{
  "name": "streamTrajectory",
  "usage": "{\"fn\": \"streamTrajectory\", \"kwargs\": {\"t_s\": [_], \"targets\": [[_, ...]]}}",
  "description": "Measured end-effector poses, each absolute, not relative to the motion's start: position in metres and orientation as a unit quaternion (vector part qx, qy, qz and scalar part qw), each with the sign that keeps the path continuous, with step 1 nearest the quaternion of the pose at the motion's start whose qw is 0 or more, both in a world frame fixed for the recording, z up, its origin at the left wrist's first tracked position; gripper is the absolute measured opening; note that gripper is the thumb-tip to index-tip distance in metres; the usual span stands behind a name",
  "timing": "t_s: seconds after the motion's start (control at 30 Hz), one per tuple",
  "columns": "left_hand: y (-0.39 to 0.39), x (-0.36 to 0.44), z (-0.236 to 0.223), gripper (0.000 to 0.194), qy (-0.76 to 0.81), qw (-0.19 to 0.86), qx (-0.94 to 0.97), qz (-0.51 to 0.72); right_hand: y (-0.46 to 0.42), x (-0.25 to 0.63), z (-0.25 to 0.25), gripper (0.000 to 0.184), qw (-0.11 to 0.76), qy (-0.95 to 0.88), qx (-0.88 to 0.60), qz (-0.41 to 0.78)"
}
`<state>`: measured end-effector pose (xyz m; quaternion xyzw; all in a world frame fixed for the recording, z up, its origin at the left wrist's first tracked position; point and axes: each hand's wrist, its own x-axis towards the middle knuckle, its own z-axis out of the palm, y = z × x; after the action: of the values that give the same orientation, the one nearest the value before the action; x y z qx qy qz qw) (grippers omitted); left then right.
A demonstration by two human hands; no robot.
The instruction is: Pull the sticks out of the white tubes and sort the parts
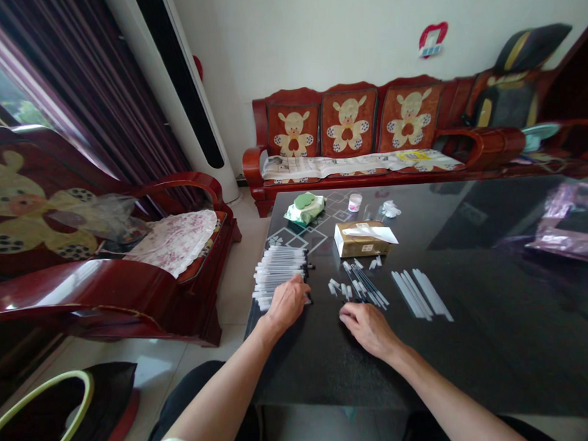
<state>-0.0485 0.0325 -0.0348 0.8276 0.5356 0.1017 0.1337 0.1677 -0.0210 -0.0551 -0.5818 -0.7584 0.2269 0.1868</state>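
the left hand (288,303) lies over the row of capped sticks (279,272) on the dark table (496,361); the right hand (368,328) curls near small white caps (343,289) (whether either grips anything, i cannot tell).

Part of a row of slim white sticks (279,267) is covered by the left hand (288,302); whatever may be held in the right hand (368,325) is hidden by curled fingers. A blurred purple package (545,237) is cropped at right, a yellow-green hoop (89,390) at left.
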Motion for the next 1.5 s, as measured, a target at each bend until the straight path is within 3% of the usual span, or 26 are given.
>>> {"fn": "streamTrajectory", "kwargs": {"t_s": [0.1,0.3,0.4,0.7,0.83,0.97,1.1,1.33,1.5], "targets": [[0.028,-0.045,-0.028,0.016,0.545,0.131,0.822,0.096,-0.021,0.167,-0.055,0.024,0.218,-0.740,-0.577,0.269],[-0.001,-0.033,-0.017,0.016,0.449,0.159,0.864,0.164,-0.021,0.158,-0.051,0.044,0.292,-0.563,-0.527,0.566],[-0.011,-0.027,-0.017,0.017,0.403,0.175,0.879,0.185,-0.023,0.154,-0.048,0.048,0.311,-0.514,-0.479,0.639],[-0.013,-0.022,-0.017,0.024,0.352,0.224,0.871,0.261,-0.026,0.156,-0.044,0.042,0.307,-0.550,-0.469,0.619],[-0.013,-0.025,-0.015,0.017,0.422,0.245,0.776,0.400,-0.025,0.158,-0.036,0.038,0.411,-0.473,-0.499,0.599],[-0.003,-0.026,-0.023,0.033,0.458,0.433,0.618,0.470,-0.026,0.157,-0.029,0.039,0.480,-0.414,-0.472,0.613],[0.007,-0.022,-0.033,0.042,0.395,0.597,0.485,0.502,-0.031,0.148,-0.031,0.038,0.449,-0.428,-0.457,0.638],[0.010,-0.021,-0.037,0.035,0.335,0.670,0.418,0.514,-0.033,0.143,-0.033,0.044,0.402,-0.409,-0.421,0.703],[0.010,-0.018,-0.036,0.034,0.326,0.684,0.412,0.506,-0.033,0.148,-0.033,0.038,0.397,-0.407,-0.404,0.717]]}}
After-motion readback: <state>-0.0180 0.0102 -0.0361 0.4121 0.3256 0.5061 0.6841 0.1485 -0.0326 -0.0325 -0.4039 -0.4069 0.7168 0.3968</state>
